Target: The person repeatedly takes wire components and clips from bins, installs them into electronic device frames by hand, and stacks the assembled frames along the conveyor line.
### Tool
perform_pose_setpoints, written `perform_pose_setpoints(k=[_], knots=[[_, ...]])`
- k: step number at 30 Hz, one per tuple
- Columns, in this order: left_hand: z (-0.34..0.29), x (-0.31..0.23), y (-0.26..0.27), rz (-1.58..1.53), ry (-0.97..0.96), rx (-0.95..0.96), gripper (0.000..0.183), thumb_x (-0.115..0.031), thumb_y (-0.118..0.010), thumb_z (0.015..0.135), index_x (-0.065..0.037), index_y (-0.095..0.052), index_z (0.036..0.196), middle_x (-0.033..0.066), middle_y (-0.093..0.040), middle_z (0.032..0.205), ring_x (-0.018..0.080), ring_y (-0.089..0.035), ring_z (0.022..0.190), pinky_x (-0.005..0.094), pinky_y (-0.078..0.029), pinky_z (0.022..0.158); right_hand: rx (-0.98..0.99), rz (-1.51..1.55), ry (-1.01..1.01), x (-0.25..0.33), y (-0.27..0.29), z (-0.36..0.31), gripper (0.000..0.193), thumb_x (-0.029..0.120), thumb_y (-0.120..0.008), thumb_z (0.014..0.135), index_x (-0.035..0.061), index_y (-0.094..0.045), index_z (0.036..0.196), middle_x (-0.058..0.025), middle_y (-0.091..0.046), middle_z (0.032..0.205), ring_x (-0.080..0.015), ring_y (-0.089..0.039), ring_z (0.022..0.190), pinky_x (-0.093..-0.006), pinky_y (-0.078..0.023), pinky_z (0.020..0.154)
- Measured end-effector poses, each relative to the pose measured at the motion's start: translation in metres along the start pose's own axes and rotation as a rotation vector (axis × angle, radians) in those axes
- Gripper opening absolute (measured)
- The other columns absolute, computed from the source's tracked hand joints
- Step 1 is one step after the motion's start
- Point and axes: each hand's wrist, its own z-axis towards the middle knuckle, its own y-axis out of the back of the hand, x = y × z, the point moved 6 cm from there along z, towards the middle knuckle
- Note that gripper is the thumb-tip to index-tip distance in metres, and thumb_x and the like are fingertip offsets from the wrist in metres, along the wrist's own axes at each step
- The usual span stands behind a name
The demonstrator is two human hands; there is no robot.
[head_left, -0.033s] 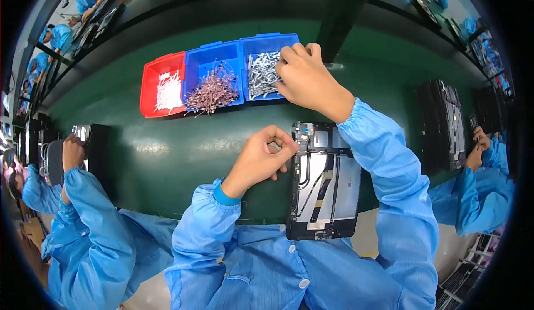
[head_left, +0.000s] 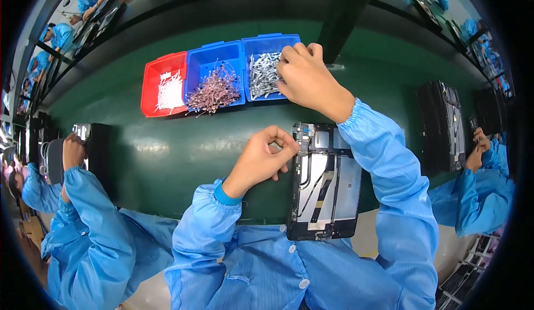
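Note:
An opened tablet-like device lies at the table's front edge, its pale panel, dark cables and small boards exposed. Thumb and forefinger of my left hand pinch together at the device's upper left edge; anything between them is too small to make out. My right hand reaches over the right corner of a blue bin holding many small silvery-grey pieces. Its fingers are curled, and the tips are hidden, so what they grip does not show.
Left of that bin stand another blue bin with pinkish wired parts and a red bin with white strips. Stacked dark devices stand at right. Co-workers in blue sit on both sides; a dark beam rises behind.

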Motion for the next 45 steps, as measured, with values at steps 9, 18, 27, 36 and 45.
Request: perform_pose_setpoints(k=[9,18,27,36,45], knots=[[0.001,0.003,0.005,-0.046,-0.034,-0.043,0.021,-0.018,-0.068,0.092,0.000,-0.059,0.100,0.0049,-0.063,0.084,0.0081,-0.060,0.056,0.0217,-0.042,0.040,-0.129,0.303,-0.071,-0.009,0.007,-0.006,0.011,0.015,-0.072,0.074,0.0056,-0.072,0.079,-0.0095,-0.059,0.093,-0.0259,-0.055,0.096,-0.0452,-0.035,0.090],[-0.001,-0.006,0.013,-0.148,-0.133,-0.157,0.019,-0.018,-0.066,0.095,-0.001,-0.060,0.101,0.0029,-0.060,0.084,0.0056,-0.055,0.057,0.0192,-0.039,0.041,-0.276,0.518,-0.157,-0.011,0.033,-0.019,0.011,0.016,-0.071,0.077,0.0069,-0.069,0.082,-0.0087,-0.060,0.100,-0.0247,-0.057,0.097,-0.0386,-0.034,0.087],[-0.010,-0.012,0.007,-0.465,-0.070,0.096,0.021,-0.021,-0.059,0.098,-0.001,-0.063,0.094,0.0021,-0.059,0.070,0.0077,-0.053,0.051,0.0207,-0.035,0.038,-0.030,0.737,0.033,0.018,0.054,-0.075,0.008,0.008,-0.069,0.087,0.0076,-0.067,0.095,-0.0048,-0.064,0.086,-0.0217,-0.061,0.079,-0.0328,-0.043,0.074],[-0.001,-0.007,0.008,-0.432,-0.147,-0.072,0.023,-0.020,-0.066,0.097,0.002,-0.067,0.104,0.0015,-0.061,0.077,0.0056,-0.054,0.056,0.0201,-0.039,0.041,-0.443,1.022,-0.338,-0.016,0.058,-0.064,0.010,-0.003,-0.064,0.088,-0.0030,-0.070,0.096,-0.0141,-0.068,0.086,-0.0230,-0.067,0.074,-0.0310,-0.052,0.065],[-0.002,-0.005,0.010,-0.449,-0.150,-0.175,0.024,-0.020,-0.069,0.094,0.003,-0.072,0.102,0.0029,-0.064,0.077,0.0066,-0.054,0.055,0.0206,-0.042,0.041,-0.003,1.169,-0.474,0.010,0.032,-0.081,0.014,0.004,-0.067,0.092,-0.0036,-0.071,0.103,-0.0097,-0.066,0.091,-0.0082,-0.062,0.075,-0.0220,-0.049,0.064]])
